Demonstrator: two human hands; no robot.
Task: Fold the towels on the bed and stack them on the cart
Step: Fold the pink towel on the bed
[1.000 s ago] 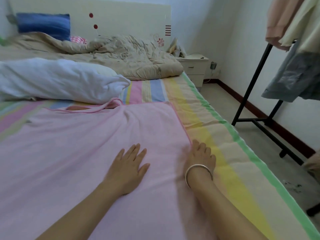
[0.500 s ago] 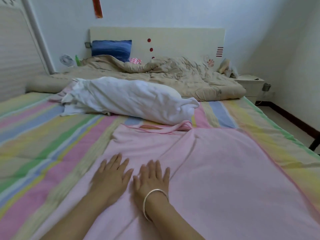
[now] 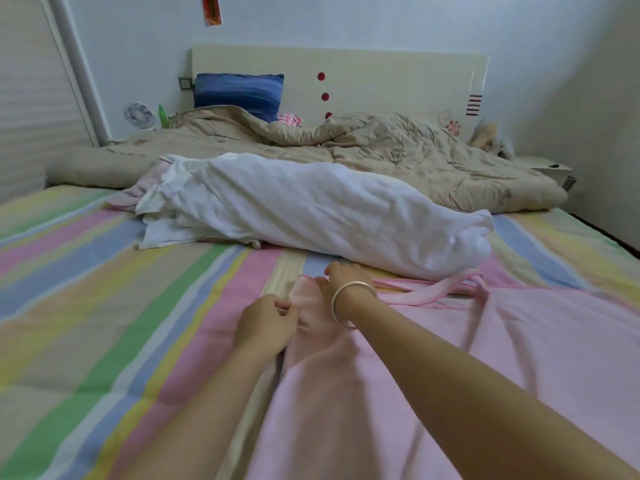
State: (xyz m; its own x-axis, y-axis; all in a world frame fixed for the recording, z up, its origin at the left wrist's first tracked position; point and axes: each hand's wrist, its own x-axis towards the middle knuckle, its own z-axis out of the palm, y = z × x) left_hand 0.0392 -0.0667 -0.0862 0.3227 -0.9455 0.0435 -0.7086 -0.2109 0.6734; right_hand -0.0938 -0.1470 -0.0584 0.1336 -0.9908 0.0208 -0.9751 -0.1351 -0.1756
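Observation:
A large pink towel (image 3: pixel 433 358) lies spread over the striped bed sheet (image 3: pixel 104 289), reaching from the middle to the right. My left hand (image 3: pixel 265 322) pinches the towel's left edge near its far corner. My right hand (image 3: pixel 341 278), with a silver bracelet on the wrist, grips the far left corner of the same towel. A crumpled white towel (image 3: pixel 311 209) lies across the bed just beyond my hands, with more pale cloth tucked under its left end. The cart is out of view.
A rumpled beige quilt (image 3: pixel 346 147) fills the head of the bed, with a blue pillow (image 3: pixel 239 93) against the headboard (image 3: pixel 381 81). A small fan (image 3: pixel 138 114) and a green bottle (image 3: pixel 162 116) stand at the back left. A nightstand (image 3: pixel 543 166) is at the far right.
Both hands went from lying flat on the pink towel to its far left corner, where they now hold the edge. The view turned left, away from the clothes rack.

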